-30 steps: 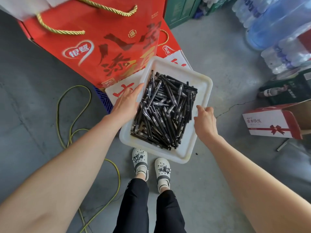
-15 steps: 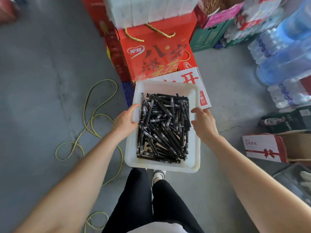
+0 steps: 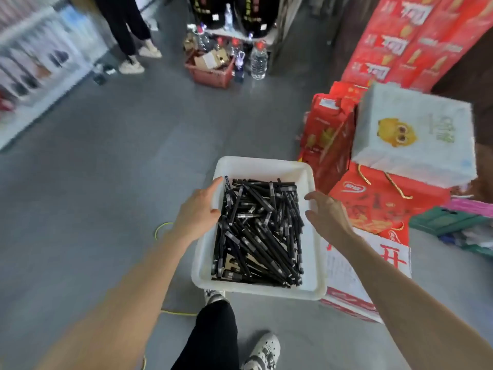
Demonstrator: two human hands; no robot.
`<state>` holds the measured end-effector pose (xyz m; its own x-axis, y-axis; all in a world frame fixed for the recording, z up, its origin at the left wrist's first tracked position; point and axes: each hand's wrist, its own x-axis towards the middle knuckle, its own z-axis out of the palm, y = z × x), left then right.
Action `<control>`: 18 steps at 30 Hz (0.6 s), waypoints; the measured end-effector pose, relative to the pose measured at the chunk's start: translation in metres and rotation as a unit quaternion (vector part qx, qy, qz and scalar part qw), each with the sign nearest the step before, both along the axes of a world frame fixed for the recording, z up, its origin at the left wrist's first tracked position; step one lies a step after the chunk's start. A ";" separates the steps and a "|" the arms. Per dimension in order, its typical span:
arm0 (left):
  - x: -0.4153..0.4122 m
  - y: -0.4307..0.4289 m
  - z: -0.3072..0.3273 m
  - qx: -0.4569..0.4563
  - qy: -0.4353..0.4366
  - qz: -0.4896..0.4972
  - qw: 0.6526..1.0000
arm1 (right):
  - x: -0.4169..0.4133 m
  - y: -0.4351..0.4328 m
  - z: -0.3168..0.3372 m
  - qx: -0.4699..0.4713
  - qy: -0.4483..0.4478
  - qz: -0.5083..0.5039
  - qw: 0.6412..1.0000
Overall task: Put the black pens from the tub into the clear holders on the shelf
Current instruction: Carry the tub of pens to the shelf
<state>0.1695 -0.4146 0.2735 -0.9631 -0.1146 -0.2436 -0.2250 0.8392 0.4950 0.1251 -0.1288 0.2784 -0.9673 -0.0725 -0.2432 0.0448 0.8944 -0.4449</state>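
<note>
- Head view: tub (image 3: 266, 166) of black pens (image 3: 258, 231) between the hands, above the floor (image 3: 106, 182).
- Left hand (image 3: 197, 212) grips the left rim, thumb inside.
- Right hand (image 3: 329, 217) at the right rim, fingers spread; hold unclear.

Blurred shelving (image 3: 34, 57) at left edge
</note>
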 end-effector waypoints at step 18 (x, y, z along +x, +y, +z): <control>-0.276 -0.338 0.109 0.016 0.114 0.115 0.987 | -0.340 -0.349 0.117 0.000 0.132 0.099 0.986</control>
<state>-0.1066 -0.7523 0.3823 -0.9426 -0.3325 -0.0316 -0.2882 0.7618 0.5802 -0.2152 -0.4777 0.3958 -0.9639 -0.2659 0.0160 -0.2479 0.8737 -0.4185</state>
